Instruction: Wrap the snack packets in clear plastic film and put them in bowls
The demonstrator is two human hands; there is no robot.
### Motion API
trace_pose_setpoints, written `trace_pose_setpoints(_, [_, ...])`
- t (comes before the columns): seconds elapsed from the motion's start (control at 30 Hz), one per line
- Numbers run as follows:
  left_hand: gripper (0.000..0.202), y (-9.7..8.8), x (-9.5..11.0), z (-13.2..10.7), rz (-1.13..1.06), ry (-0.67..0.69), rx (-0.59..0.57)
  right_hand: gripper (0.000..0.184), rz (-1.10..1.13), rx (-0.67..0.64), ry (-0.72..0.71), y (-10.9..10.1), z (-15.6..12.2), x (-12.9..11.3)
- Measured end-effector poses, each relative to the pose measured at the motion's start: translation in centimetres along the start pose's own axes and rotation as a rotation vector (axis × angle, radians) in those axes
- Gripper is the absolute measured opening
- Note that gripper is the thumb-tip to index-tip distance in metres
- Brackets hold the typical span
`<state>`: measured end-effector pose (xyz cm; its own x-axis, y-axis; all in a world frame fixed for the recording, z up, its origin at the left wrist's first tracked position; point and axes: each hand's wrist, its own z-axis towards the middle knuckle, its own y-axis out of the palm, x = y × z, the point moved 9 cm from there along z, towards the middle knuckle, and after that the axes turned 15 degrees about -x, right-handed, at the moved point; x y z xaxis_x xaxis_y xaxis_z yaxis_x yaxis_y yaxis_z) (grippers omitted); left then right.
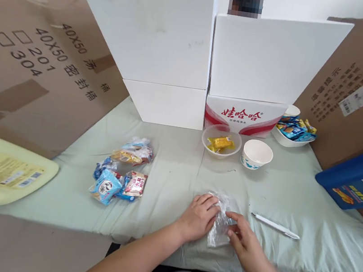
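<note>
A: Where is the clear plastic bag (220,230)?

B: Low in the frame, right of centre, flat on the tabletop (177,167), between the person's hands.

A: And the hands?

B: The left hand (199,218) lies palm down on the bag's left side, fingers together; whether it pinches the film cannot be told. The right hand (247,246) touches the other side, thumb and forefinger apart. A white pen (275,225) lies near it.

A: How far along does the handling look?

B: Under way rather than finished. The bag is laid out, but its film is creased and bunched at the top, and no opened mouth shows. Nothing is visible inside. How much remains cannot be judged.

A: What writing can be read?

B: At upper centre, the white-and-red carton (244,116) says 娃哈哈, Wahaha, with 饮用纯净水, purified drinking water, beneath. The brown carton (53,55) at upper left has "40X50 汤桶", "40X50 密封桶", "201" and "304", with two printed boxes.

A: And the blue jug (359,178) at the right edge?

B: Its label lettering is too blurred to read, as is most print on the snack packets (105,187) left of centre.
</note>
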<state>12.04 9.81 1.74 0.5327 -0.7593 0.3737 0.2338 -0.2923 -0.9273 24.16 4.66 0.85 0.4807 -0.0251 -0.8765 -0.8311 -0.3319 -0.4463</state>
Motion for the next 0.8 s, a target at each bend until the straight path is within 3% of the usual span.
trace_pose_setpoints(0.17, [0.039,0.8,0.0,0.3,0.079,-0.016,-0.068,0.030,-0.153,0.028,-0.077,1.1,-2.9,-0.1])
trace_pose_setpoints(0.33, [0.047,1.0,0.1,0.4,0.101,-0.032,-0.105,0.028,-0.642,0.206,-0.185,1.0,-4.3,-2.8])
trace_pose_setpoints(0.43, [0.045,0.9,0.2,0.4,0.093,-0.033,-0.107,0.043,-0.913,0.119,-0.312,3.4,-3.5,-4.5])
trace_pose_setpoints(0.5, [0.043,0.8,0.2,0.4,0.092,-0.031,-0.099,0.053,-1.025,0.053,-0.338,5.1,-3.0,-4.4])
trace_pose_setpoints(0.67, [0.048,0.5,0.2,0.3,0.078,-0.012,-0.075,0.058,-1.190,0.096,-0.270,7.2,-4.4,-1.6])
trace_pose_setpoints(0.8, [0.044,0.5,0.6,0.2,0.060,0.039,-0.108,0.056,-1.083,0.073,-0.325,6.5,-5.4,-1.7])
